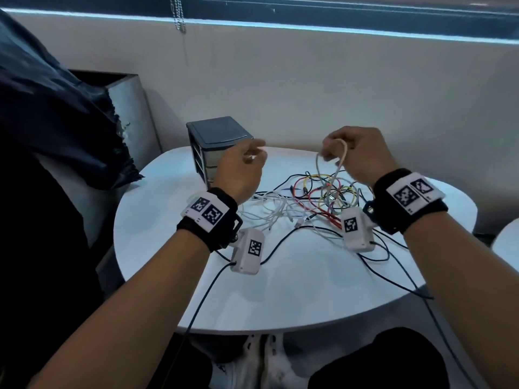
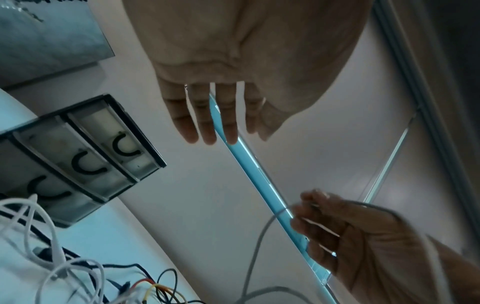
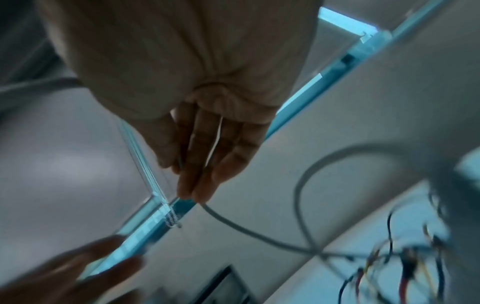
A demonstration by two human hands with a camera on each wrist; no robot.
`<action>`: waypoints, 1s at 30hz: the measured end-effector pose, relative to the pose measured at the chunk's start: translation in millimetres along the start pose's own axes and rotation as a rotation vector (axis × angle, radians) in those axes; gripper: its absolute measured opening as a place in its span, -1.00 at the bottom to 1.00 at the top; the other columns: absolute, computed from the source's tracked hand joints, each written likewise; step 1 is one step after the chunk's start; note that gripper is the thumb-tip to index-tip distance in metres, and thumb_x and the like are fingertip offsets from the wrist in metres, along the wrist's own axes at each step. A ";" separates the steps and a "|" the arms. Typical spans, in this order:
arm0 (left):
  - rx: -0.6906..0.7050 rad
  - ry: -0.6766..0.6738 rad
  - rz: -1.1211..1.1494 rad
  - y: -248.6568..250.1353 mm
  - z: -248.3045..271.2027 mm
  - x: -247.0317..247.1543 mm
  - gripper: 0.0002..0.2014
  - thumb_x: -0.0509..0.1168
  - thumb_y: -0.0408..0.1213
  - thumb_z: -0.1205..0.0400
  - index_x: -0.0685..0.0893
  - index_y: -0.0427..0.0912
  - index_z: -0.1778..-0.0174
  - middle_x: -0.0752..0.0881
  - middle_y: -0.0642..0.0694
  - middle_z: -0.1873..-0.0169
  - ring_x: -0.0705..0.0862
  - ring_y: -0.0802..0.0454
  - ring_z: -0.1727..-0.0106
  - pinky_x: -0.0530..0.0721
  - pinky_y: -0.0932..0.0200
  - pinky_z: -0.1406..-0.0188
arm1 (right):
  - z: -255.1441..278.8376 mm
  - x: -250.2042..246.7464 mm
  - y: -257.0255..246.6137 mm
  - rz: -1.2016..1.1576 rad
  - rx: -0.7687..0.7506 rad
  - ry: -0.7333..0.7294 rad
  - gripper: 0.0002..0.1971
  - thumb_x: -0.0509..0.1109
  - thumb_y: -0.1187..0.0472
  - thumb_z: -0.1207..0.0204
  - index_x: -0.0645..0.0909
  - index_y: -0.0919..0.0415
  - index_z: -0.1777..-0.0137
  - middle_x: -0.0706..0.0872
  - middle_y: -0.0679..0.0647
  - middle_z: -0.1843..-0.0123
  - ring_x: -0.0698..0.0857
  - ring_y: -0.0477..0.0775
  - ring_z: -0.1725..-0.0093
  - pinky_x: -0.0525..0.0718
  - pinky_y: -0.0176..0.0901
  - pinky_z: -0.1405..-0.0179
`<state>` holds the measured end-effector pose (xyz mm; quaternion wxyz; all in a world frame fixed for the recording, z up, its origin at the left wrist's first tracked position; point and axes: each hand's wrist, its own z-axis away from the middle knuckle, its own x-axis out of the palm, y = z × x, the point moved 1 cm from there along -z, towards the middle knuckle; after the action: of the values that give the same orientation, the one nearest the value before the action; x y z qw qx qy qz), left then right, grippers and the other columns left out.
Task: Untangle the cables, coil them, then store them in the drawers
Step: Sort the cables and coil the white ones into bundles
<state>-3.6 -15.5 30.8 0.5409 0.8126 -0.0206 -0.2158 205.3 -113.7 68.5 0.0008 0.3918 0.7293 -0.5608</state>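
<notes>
At centre right of the head view, the right hand [image 1: 362, 155] pinches a grey cable [image 1: 341, 161] between thumb and fingers [image 3: 197, 185]; its loop hangs down into the tangle of cables [image 1: 314, 200] on the surface [image 1: 295, 290]. The left hand [image 1: 241, 169], fingers straight and holding nothing, hovers beside the drawers [image 1: 213, 147].

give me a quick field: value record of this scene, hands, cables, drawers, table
left hand: raised above the table, fingers straight in the left wrist view, holding nothing
right hand: raised, pinching a loop of grey cable
grey cable: hangs from the right hand down into the pile
cable pile: white, black, red and yellow cables, tangled on the table
drawer unit: grey, three drawers, all closed, at the table's far left
table: white, round
task stage: untangling; nothing coiled on the table yet
</notes>
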 end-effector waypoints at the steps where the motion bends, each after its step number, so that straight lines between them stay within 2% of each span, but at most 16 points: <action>1: 0.003 -0.062 0.005 0.6 1.7 4.0 -0.66 0.27 -0.13 -0.74 0.57 0.02 -0.45 0.67 0.06 -0.25 0.63 0.16 -0.19 0.57 0.25 -0.14 | 7.4 7.6 -2.4 -0.082 -0.014 -0.039 -0.90 0.42 0.28 -0.63 0.71 0.22 0.12 0.83 0.10 0.26 0.81 0.02 0.29 0.72 -0.17 0.32; 4: -0.044 -0.253 0.058 0.6 8.2 18.4 -0.48 0.24 0.02 -0.74 0.35 0.09 -0.63 0.53 -0.01 -0.50 0.52 0.06 -0.45 0.52 0.09 -0.35 | 20.3 22.1 -7.1 -0.244 -0.018 -0.074 -0.93 0.40 0.27 -0.65 0.71 0.20 0.03 0.86 0.11 0.17 0.84 0.07 0.13 0.74 -0.19 0.27; 7: -0.038 -0.328 0.101 -0.8 11.8 31.8 -0.44 0.29 -0.02 -0.72 0.34 0.03 -0.65 0.58 -0.07 -0.48 0.53 0.05 -0.48 0.50 0.13 -0.39 | 24.2 25.8 -12.7 -0.326 -0.029 -0.087 -0.95 0.40 0.27 -0.65 0.70 0.15 0.01 0.86 0.12 0.10 0.83 0.08 0.05 0.73 -0.17 0.23; 9: -0.029 -0.326 0.141 -1.1 10.0 37.8 -0.52 0.30 -0.09 -0.73 0.44 -0.05 -0.58 0.68 -0.08 -0.32 0.64 0.08 -0.34 0.57 0.20 -0.33 | 25.7 25.7 -18.0 -0.353 -0.036 -0.118 -0.95 0.40 0.27 -0.64 0.70 0.13 0.01 0.86 0.13 0.08 0.82 0.08 0.03 0.73 -0.16 0.21; 11: -0.022 -0.311 0.113 -3.2 5.9 41.5 -0.67 0.29 -0.17 -0.74 0.60 -0.13 -0.42 0.74 -0.03 -0.12 0.70 0.13 -0.15 0.61 0.33 -0.14 | 26.5 22.9 -23.4 -0.388 -0.031 -0.139 -0.96 0.42 0.26 -0.63 0.70 0.15 0.00 0.86 0.15 0.07 0.82 0.10 0.01 0.74 -0.16 0.20; 13: -0.017 -0.308 0.074 -9.8 0.9 41.9 -0.79 0.26 -0.23 -0.76 0.71 -0.23 -0.19 0.78 -0.06 0.04 0.74 0.11 0.00 0.66 0.33 -0.06 | 27.4 17.3 -28.0 -0.430 -0.034 -0.129 -0.97 0.43 0.25 -0.61 0.70 0.17 0.01 0.86 0.15 0.09 0.83 0.13 0.01 0.75 -0.16 0.20; 15: -0.066 -0.303 0.109 -16.1 -2.0 39.8 -0.79 0.18 -0.28 -0.79 0.68 -0.30 -0.04 0.79 -0.11 0.13 0.75 0.04 0.12 0.71 0.26 0.02 | 28.0 10.4 -29.4 -0.457 -0.041 -0.123 -0.98 0.44 0.25 -0.59 0.69 0.17 0.03 0.87 0.11 0.11 0.83 0.12 0.00 0.75 -0.17 0.21; 17: -0.099 -0.237 0.107 -16.7 -6.5 36.2 -0.78 0.11 -0.26 -0.81 0.60 -0.30 -0.02 0.80 -0.12 0.13 0.79 -0.02 0.16 0.70 0.21 0.14 | 30.4 6.6 -27.8 -0.439 -0.050 -0.156 -0.97 0.43 0.30 -0.58 0.68 0.17 0.03 0.87 0.09 0.11 0.83 0.11 -0.01 0.77 -0.15 0.19; 19: -0.082 -0.126 0.140 -9.1 -14.4 33.9 -0.79 0.07 -0.26 -0.83 0.53 -0.28 -0.03 0.77 -0.10 0.24 0.80 0.00 0.24 0.69 0.14 0.23 | 34.3 9.0 -22.7 -0.405 -0.038 -0.223 -0.88 0.39 0.40 -0.60 0.68 0.18 -0.01 0.87 0.11 0.04 0.83 0.13 -0.02 0.77 -0.08 0.12; 21: -0.046 -0.024 0.247 2.9 -26.3 31.3 -0.82 0.07 -0.26 -0.83 0.52 -0.22 -0.01 0.65 -0.06 0.39 0.76 0.07 0.38 0.73 0.07 0.28 | 39.0 15.8 -17.4 -0.431 0.066 -0.289 -0.73 0.29 0.46 -0.65 0.66 0.13 -0.19 0.86 0.15 -0.04 0.83 0.18 0.01 0.76 0.03 0.03; 22: -0.027 0.019 0.295 9.2 -33.6 29.1 -0.83 0.08 -0.25 -0.82 0.52 -0.19 0.00 0.59 -0.04 0.42 0.73 0.10 0.43 0.75 0.03 0.27 | 42.0 18.6 -15.2 -0.488 0.156 -0.318 -0.68 0.25 0.41 -0.68 0.61 0.07 -0.32 0.85 0.20 -0.07 0.83 0.26 0.01 0.74 0.10 -0.05; 24: 0.007 0.085 0.356 18.5 -47.9 23.6 -0.84 0.12 -0.25 -0.81 0.54 -0.15 0.05 0.54 -0.01 0.42 0.69 0.10 0.48 0.78 -0.04 0.25 | 49.5 21.9 -11.7 -0.664 0.295 -0.413 -0.66 0.18 0.16 -0.73 0.47 -0.04 -0.47 0.81 0.34 -0.09 0.80 0.43 -0.04 0.72 0.15 -0.13; 25: 0.015 0.107 0.377 21.5 -53.5 19.6 -0.83 0.13 -0.26 -0.80 0.56 -0.14 0.07 0.54 -0.01 0.40 0.67 0.10 0.50 0.79 -0.06 0.25 | 54.4 22.8 -11.4 -0.743 0.324 -0.473 -0.63 0.17 0.04 -0.70 0.42 -0.03 -0.49 0.81 0.38 -0.04 0.79 0.47 -0.05 0.73 0.13 -0.10; 27: 0.015 0.142 0.413 24.1 -62.6 8.1 -0.82 0.15 -0.29 -0.80 0.57 -0.14 0.11 0.54 -0.04 0.37 0.63 0.10 0.53 0.80 -0.10 0.26 | 63.2 24.3 -10.2 -0.797 0.333 -0.570 -0.54 0.22 -0.05 -0.63 0.41 0.07 -0.48 0.79 0.35 0.23 0.79 0.48 0.02 0.76 0.11 -0.08; 28: 0.004 0.158 0.434 25.1 -65.8 0.9 -0.81 0.15 -0.30 -0.80 0.57 -0.15 0.13 0.52 -0.06 0.36 0.61 0.09 0.54 0.82 -0.09 0.28 | 66.6 25.4 -9.0 -0.763 0.323 -0.604 -0.51 0.26 -0.06 -0.59 0.44 0.13 -0.47 0.72 0.29 0.38 0.79 0.46 0.10 0.74 0.13 -0.09; 30: -0.036 0.190 0.497 24.8 -72.1 -14.0 -0.80 0.15 -0.29 -0.80 0.58 -0.14 0.13 0.48 -0.06 0.34 0.57 0.08 0.52 0.79 0.02 0.35 | 68.4 29.0 -4.7 -0.601 0.292 -0.646 -0.51 0.34 0.00 -0.51 0.53 0.18 -0.41 0.61 0.20 0.50 0.75 0.34 0.28 0.72 0.06 0.00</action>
<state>15.6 40.8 80.7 0.5911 0.7896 -0.1646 0.0006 152.6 -153.5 34.2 0.0102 -0.0356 0.6862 -0.7265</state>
